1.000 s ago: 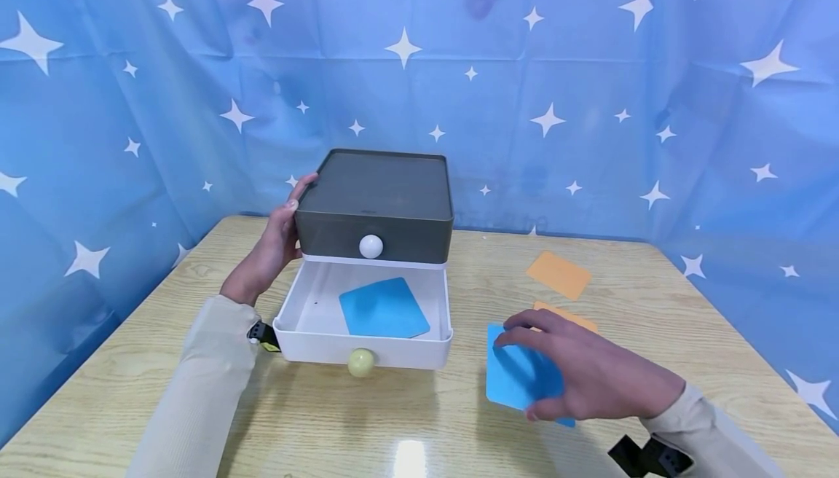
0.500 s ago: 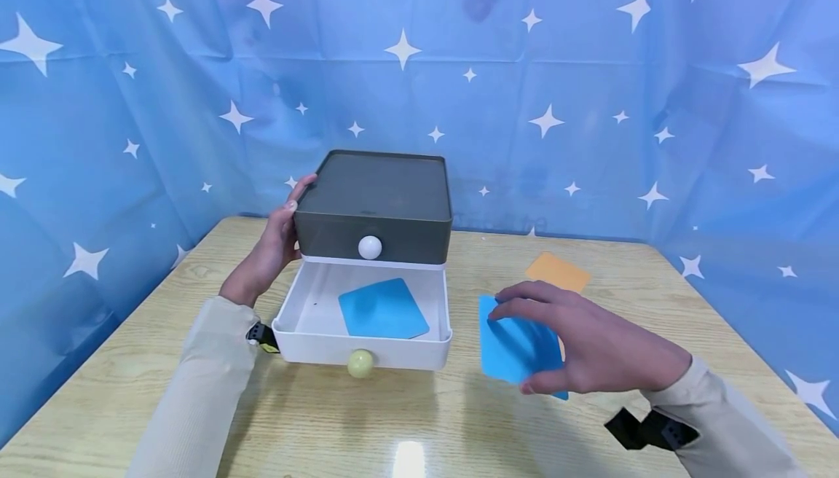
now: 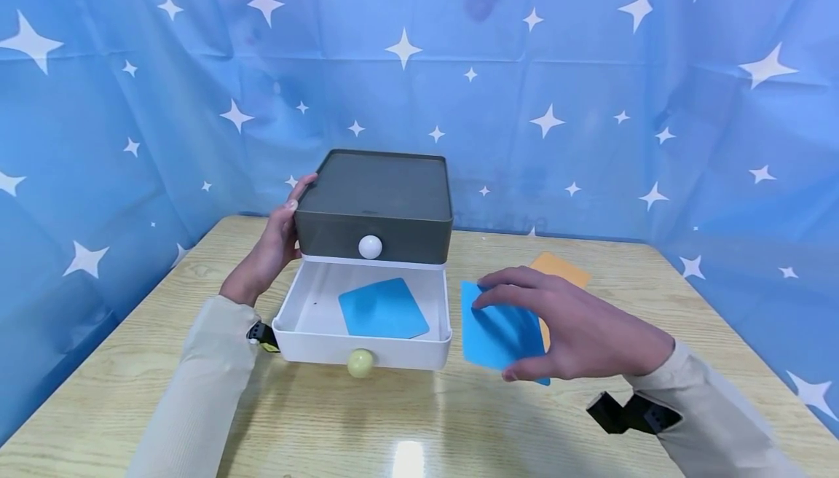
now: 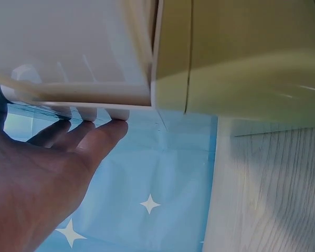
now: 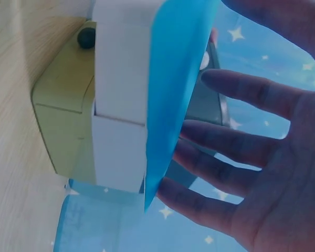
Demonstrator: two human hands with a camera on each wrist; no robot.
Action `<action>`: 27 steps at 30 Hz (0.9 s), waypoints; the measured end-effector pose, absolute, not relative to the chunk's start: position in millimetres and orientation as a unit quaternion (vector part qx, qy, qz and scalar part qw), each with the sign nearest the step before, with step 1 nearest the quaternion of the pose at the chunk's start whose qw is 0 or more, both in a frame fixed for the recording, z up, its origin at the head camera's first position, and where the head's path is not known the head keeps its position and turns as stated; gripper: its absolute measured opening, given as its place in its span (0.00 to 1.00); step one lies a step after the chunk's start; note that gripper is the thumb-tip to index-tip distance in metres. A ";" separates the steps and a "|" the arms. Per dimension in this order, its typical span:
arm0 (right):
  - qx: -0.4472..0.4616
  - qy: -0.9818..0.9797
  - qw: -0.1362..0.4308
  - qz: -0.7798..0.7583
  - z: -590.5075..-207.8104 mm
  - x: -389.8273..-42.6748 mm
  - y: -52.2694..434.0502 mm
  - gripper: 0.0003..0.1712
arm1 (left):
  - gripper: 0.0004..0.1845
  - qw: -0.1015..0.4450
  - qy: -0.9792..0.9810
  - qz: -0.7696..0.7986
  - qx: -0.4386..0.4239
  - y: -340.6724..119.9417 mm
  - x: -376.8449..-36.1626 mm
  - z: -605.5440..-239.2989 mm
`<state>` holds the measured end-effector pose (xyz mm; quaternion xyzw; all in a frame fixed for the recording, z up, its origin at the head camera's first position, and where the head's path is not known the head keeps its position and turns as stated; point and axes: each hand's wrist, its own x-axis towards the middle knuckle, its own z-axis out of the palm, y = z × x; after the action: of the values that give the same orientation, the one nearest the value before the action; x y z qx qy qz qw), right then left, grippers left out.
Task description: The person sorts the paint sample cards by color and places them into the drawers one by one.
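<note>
A small drawer unit [image 3: 373, 186] stands on the table, with its dark grey top section above a pulled-out white drawer [image 3: 363, 350]. Inside that drawer lies a blue card [image 3: 383, 309]. My left hand [image 3: 265, 252] rests against the unit's left side, fingers extended along it; the left wrist view shows the fingertips [image 4: 113, 128] touching the wall. To the right of the drawer, my right hand [image 3: 577, 328] holds a second blue card [image 3: 494, 328] by its edges, thumb on the near edge and fingers on the far one. The card is raised off the table, apart from the drawer.
An orange card [image 3: 565, 268] lies on the wooden table [image 3: 328, 427] behind my right hand; another orange card [image 3: 545, 334] is mostly hidden by it. Below the white drawer, the right wrist view shows an olive section [image 5: 63, 115] with a dark knob [image 5: 86, 38]. A starry blue curtain [image 3: 406, 92] hangs behind.
My right hand has moved away from me and left toward the drawer, carrying the blue card. The left hand and drawer unit have stayed put.
</note>
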<state>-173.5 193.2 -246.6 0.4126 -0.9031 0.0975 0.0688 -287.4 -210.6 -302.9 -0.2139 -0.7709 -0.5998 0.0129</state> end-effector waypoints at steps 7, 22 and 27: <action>0.436 -0.893 0.043 0.105 -239.0 -182.7 174.8 0.32 | 0.31 0.013 -0.772 -0.598 -0.212 -211.7 -287.0 -303.0; 0.457 -0.881 -0.010 0.120 -232.5 -199.3 139.1 0.33 | 0.31 0.011 -0.771 -0.600 -0.214 -210.0 -287.3 -301.7; 0.470 -0.876 -0.020 0.108 -228.9 -204.6 122.1 0.34 | 0.31 0.011 -0.770 -0.601 -0.213 -210.5 -287.9 -302.9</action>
<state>-204.6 122.1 -228.9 0.4696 -0.8760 0.1082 -0.0202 -287.9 -210.5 -302.9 -0.2129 -0.7703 -0.6010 0.0111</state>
